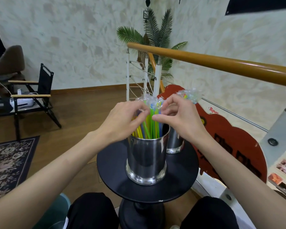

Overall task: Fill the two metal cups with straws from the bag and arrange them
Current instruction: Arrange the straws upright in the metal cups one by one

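A shiny metal cup [146, 161] stands on a small round black table [116, 177]. It holds several wrapped straws [149, 128] in green, yellow and blue. My left hand [122, 120] pinches the upper ends of the straws from the left. My right hand [177, 116] pinches them from the right with thumb and forefinger. A second metal cup [174, 142] stands just behind to the right, partly hidden by my right hand. More wrapped straws [189, 95] rise above that hand; where they stand is hidden.
A wooden handrail [221, 63] with white posts runs behind the table. A red shaped sign [229, 142] leans at the right. A folding chair [33, 96] and a patterned rug [8, 162] are at the left. My knees sit below the table's edge.
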Tool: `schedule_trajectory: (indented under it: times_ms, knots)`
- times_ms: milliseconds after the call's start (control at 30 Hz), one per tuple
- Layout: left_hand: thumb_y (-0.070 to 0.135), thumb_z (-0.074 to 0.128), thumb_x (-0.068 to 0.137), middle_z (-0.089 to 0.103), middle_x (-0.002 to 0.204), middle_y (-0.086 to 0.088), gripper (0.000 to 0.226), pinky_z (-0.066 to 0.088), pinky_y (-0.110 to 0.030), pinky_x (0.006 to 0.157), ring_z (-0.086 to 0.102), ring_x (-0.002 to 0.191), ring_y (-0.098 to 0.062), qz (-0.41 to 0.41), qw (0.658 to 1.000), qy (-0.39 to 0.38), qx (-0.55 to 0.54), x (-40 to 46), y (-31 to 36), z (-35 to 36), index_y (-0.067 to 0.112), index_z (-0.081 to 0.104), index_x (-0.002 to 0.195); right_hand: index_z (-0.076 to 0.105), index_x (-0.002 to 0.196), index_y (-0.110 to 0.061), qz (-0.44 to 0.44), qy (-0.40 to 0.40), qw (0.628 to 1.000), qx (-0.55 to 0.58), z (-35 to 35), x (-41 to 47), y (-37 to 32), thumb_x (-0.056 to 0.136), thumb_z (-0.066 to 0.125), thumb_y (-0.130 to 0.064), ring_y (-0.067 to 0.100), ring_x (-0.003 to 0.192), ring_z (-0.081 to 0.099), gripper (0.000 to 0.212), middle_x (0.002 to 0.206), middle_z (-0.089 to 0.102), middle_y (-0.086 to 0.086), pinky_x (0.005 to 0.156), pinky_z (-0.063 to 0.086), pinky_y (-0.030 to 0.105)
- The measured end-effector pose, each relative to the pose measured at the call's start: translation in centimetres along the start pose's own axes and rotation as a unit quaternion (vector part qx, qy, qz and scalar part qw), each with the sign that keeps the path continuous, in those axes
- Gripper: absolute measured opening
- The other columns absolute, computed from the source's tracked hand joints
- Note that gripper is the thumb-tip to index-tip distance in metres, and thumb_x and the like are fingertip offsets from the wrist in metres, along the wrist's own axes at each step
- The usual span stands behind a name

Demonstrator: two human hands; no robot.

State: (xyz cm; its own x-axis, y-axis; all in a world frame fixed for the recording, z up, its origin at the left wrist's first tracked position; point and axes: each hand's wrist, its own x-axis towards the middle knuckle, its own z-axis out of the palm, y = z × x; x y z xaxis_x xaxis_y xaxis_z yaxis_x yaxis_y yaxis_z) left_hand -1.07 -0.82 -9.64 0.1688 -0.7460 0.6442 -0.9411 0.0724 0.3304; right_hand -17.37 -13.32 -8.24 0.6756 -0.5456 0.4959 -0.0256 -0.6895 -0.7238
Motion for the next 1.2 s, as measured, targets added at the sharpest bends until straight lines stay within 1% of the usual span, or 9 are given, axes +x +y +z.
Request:
schedule_trajectory:
  times_ms: [67,167,300,467,633,700,933,1067,1200]
  knots:
    - [0.036,0.055,0.096,0.059,0.083,0.012,0.021,0.046,-0.034,0.07,0.056,0.076,-0.003,0.0,1.0,-0.018,0.003,0.0,-0.2,0.0,0.025,0.072,0.092,0.064,0.083,-0.017,-0.019,0.016,1.0,0.002,0.5,0.2,-0.3,0.073,0.091,-0.029,0.009,0.067,0.071,0.031,0.071,0.073,-0.001,0.07,0.056,0.023]
    - [0.037,0.056,0.091,0.064,0.089,0.01,0.021,0.052,-0.039,0.076,0.061,0.084,-0.01,-0.003,0.999,-0.031,-0.018,-0.1,-0.4,-0.2,0.028,0.074,0.098,0.066,0.084,-0.016,-0.018,0.03,0.999,0.015,0.8,0.4,-0.5,0.077,0.088,-0.029,0.009,0.061,0.07,0.027,0.067,0.073,-0.001,0.065,0.057,0.023]
    - [0.05,0.058,0.086,0.068,0.087,0.011,0.025,0.053,-0.041,0.083,0.064,0.087,-0.009,-0.017,0.997,-0.041,-0.064,-0.2,-0.1,-0.5,0.029,0.071,0.092,0.066,0.087,-0.012,-0.004,0.032,0.999,0.042,1.3,0.7,-0.6,0.082,0.084,-0.023,0.011,0.061,0.071,0.022,0.067,0.074,0.002,0.061,0.057,0.02]
    - [0.063,0.065,0.08,0.067,0.081,0.012,0.034,0.052,-0.04,0.081,0.063,0.083,-0.006,-0.029,0.997,-0.031,-0.063,-0.1,0.0,-0.3,0.03,0.07,0.086,0.068,0.093,-0.005,0.01,0.022,0.998,0.056,1.5,0.7,-0.9,0.084,0.082,-0.018,0.014,0.064,0.073,0.021,0.07,0.075,0.005,0.063,0.059,0.021]
    - [0.046,0.074,0.086,0.066,0.079,0.012,0.024,0.051,-0.041,0.084,0.061,0.083,-0.006,-0.043,0.997,-0.023,-0.055,0.0,0.4,-0.1,0.022,0.073,0.084,0.067,0.093,-0.006,0.014,0.009,0.998,0.064,1.4,0.4,-1.0,0.084,0.082,-0.017,0.018,0.067,0.074,0.021,0.071,0.076,0.005,0.067,0.062,0.026]
    - [0.043,0.073,0.087,0.066,0.08,0.012,0.017,0.051,-0.039,0.084,0.061,0.083,-0.004,-0.049,0.996,-0.032,-0.062,0.1,0.4,-0.1,0.026,0.072,0.082,0.067,0.096,-0.006,0.017,0.002,0.997,0.069,1.3,0.4,-0.9,0.082,0.084,-0.015,0.018,0.069,0.075,0.023,0.073,0.077,0.004,0.069,0.062,0.028]
    - [0.03,0.07,0.092,0.063,0.078,0.01,0.013,0.042,-0.028,0.074,0.058,0.078,-0.004,-0.065,0.992,-0.072,-0.082,0.3,0.3,-0.8,0.023,0.068,0.082,0.069,0.101,-0.013,0.023,-0.016,0.997,0.067,0.9,0.2,-0.4,0.082,0.083,-0.012,0.012,0.079,0.076,0.024,0.082,0.078,0.002,0.081,0.061,0.029]
    - [0.038,0.062,0.088,0.068,0.084,0.008,0.015,0.052,-0.04,0.08,0.063,0.084,-0.011,-0.088,0.989,-0.091,-0.082,0.3,0.1,-0.8,0.025,0.069,0.087,0.069,0.105,-0.015,0.017,-0.018,0.998,0.064,0.8,0.2,-0.4,0.086,0.08,-0.012,0.01,0.081,0.075,0.022,0.084,0.078,0.001,0.082,0.06,0.027]
    - [0.042,0.054,0.077,0.071,0.089,0.005,0.021,0.054,-0.046,0.081,0.066,0.088,-0.02,-0.105,0.986,-0.091,-0.091,0.3,0.4,-0.8,0.031,0.065,0.092,0.068,0.11,-0.017,0.013,-0.017,0.998,0.053,0.7,0.1,-0.4,0.089,0.077,-0.014,0.009,0.086,0.075,0.023,0.088,0.079,0.0,0.086,0.06,0.03]
